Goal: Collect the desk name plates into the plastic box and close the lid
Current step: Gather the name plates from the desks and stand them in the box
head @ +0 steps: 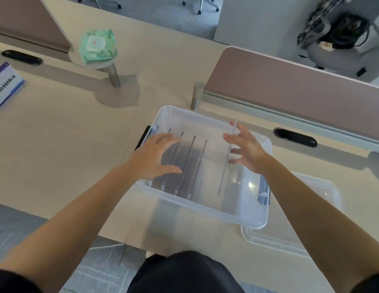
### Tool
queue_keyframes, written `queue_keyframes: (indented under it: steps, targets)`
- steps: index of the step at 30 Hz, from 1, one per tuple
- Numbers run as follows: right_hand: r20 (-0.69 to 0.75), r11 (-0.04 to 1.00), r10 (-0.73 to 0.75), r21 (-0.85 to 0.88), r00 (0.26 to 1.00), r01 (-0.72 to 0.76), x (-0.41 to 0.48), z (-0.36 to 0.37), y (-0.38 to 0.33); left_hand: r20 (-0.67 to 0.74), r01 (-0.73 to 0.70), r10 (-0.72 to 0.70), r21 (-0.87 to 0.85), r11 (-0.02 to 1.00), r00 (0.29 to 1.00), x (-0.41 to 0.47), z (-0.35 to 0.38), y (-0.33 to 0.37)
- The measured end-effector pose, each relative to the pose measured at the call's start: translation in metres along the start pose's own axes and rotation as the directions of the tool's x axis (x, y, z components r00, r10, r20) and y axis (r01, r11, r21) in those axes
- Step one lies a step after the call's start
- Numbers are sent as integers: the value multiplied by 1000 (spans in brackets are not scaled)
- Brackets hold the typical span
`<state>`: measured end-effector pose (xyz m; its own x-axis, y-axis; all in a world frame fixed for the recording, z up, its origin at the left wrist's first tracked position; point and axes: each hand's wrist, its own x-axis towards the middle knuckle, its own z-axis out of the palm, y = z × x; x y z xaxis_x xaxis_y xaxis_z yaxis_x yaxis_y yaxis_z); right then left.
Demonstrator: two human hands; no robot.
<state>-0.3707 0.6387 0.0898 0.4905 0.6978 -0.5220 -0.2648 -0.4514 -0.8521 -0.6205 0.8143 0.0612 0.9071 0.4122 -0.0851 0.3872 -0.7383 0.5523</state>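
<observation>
The pale desk [57, 149] runs out of view on every side, and the pink partition screen [290, 85] behind it is cut off at the right edge. The clear plastic box [205, 212] stands open near the front edge of the desk, straight before the person; its walls are so see-through that its floor is hard to read. The lid [275, 240] lies flat on the desk to the right, its left part hidden behind the box's near right corner and its middle crossed by the right forearm [311, 212]. The name plates [195, 161] inside are clear as well and show only as thin dark edges; four stand upright in a row in the left half, partly covered by the left hand; a fifth plate [223, 176] stands apart from them towards the right. At the far left a blue and white printed sign [4, 85] is cut by the frame, its lettering too blurred to read.

The left hand [154, 157] is spread palm down over the row of plates, fingers apart and barely bent, gripping nothing; whether it touches their top edges I cannot tell. The right hand [247, 149] is spread too, palm turned inward, fingers nearly straight with the tips at the fifth plate; they seem to rest against its face, and no finger is curled round it.
</observation>
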Motion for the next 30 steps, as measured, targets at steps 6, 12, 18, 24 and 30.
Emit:
queue_keyframes:
  steps: [6, 12, 18, 24, 30]
  targets:
    - [-17, 990, 137, 30, 990, -137, 17, 7, 45, -230, 0, 29, 126, 992, 973, 1, 17, -61]
    - [-58, 973, 219, 83, 974, -214, 38, 13, 79, -186, 204, -252, -241, 949, 950, 2, 23, -68]
    - [-42, 960, 254, 135, 966, -246, 50, 18, 98, -177, 238, -291, -273, 932, 940, 2, 20, -63]
    - [-90, 962, 266, 93, 960, -258, 43, 12, 97, -165, 256, -318, -312, 915, 934, 3, 18, -62]
    - [-200, 939, 337, -6, 920, -345, 21, 19, 106, -128, 306, -365, -336, 891, 922, 3, 17, -62]
